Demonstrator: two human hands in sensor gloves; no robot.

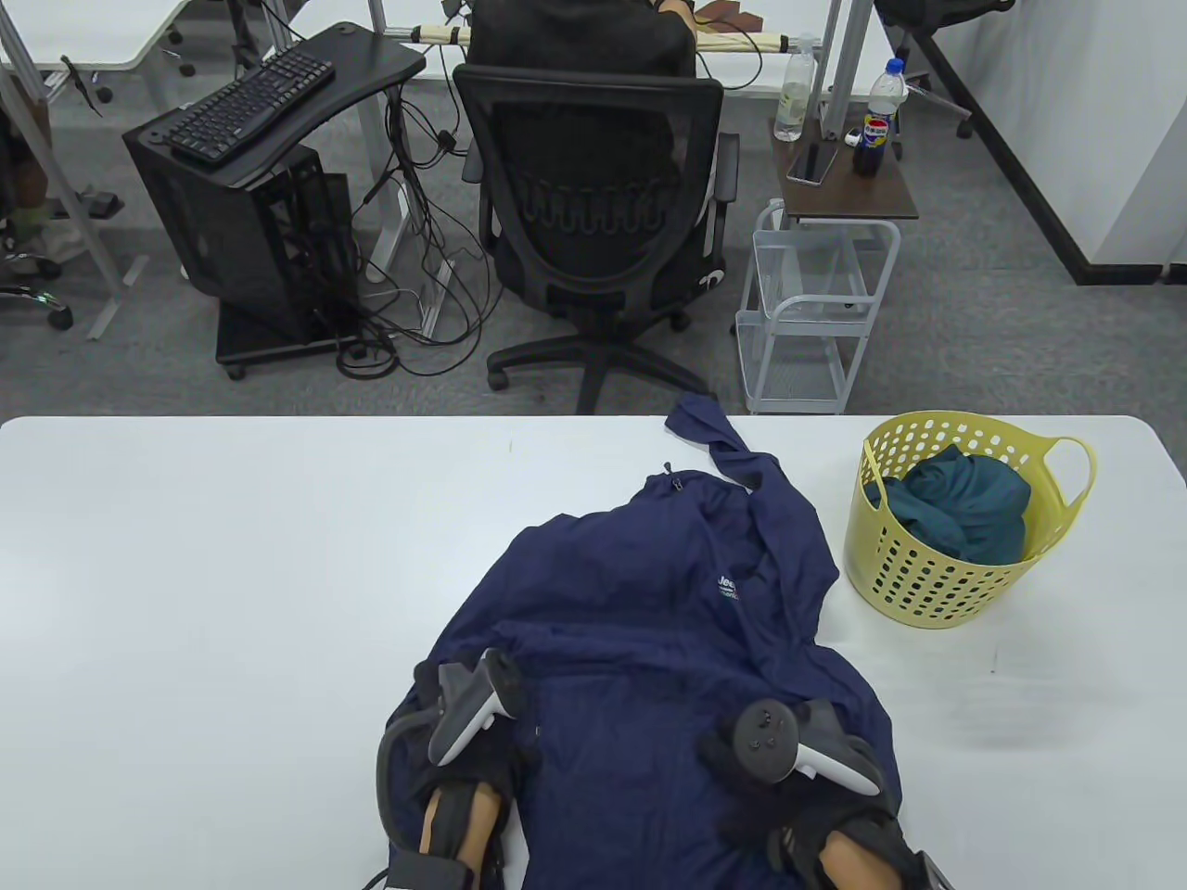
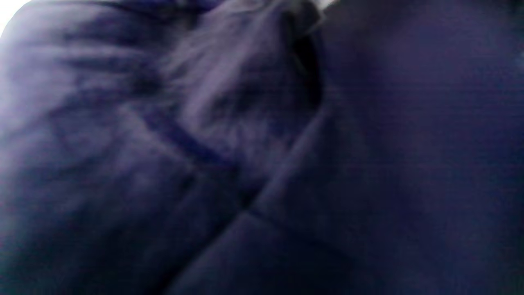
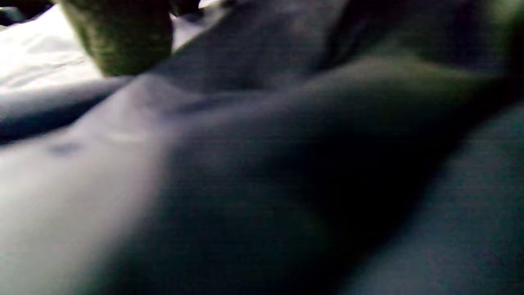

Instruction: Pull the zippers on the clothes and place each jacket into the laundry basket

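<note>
Navy jacket (image 1: 640, 640) spread on white table (image 1: 232, 575), zipped front up, collar toward far edge. Left hand (image 1: 464, 732) on its near-left hem, right hand (image 1: 788, 751) on near-right part; trackers hide the fingers, grip cannot be told. Wrist views: blurred navy cloth only. Yellow basket (image 1: 890, 565) just right of jacket, teal jacket (image 1: 964, 505) inside
</note>
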